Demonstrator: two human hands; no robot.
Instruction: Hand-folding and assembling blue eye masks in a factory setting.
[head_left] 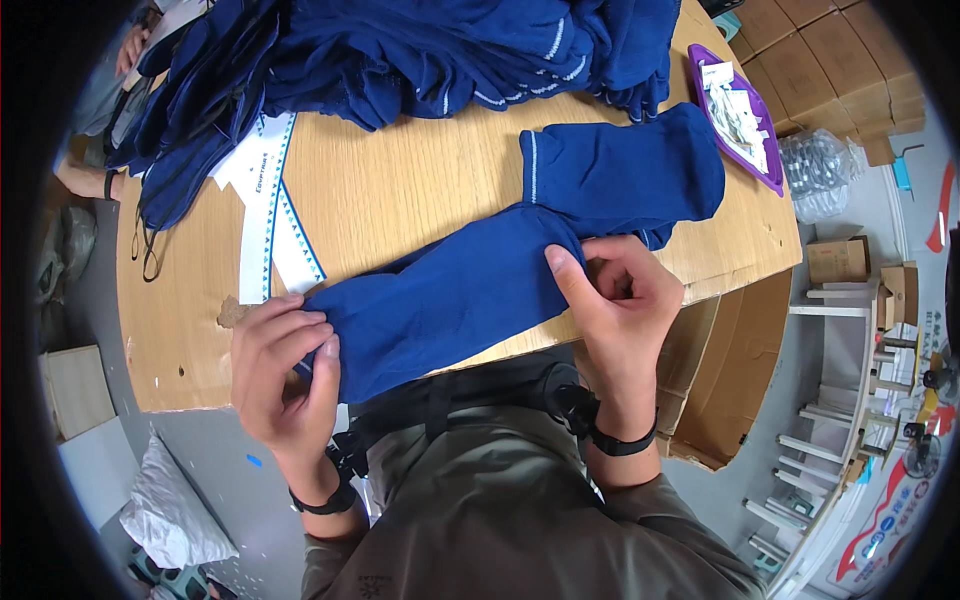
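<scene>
Wooden worktop (400,170) carrying blue sock (470,290), stretching between hands. Left hand (285,375) pinching near end, right hand (620,300) pinching fold at far end. Risk: near end overhanging worktop edge, slipping off if pinch is loosening; sock pile (420,50) beyond hands crowding, snagging.

Sock (480,290): navy, pale cuff stripe; sock pile (420,50): navy; table (400,170): light wood; tray (745,115): purple; paper bands (270,210): white, blue triangle pattern
</scene>
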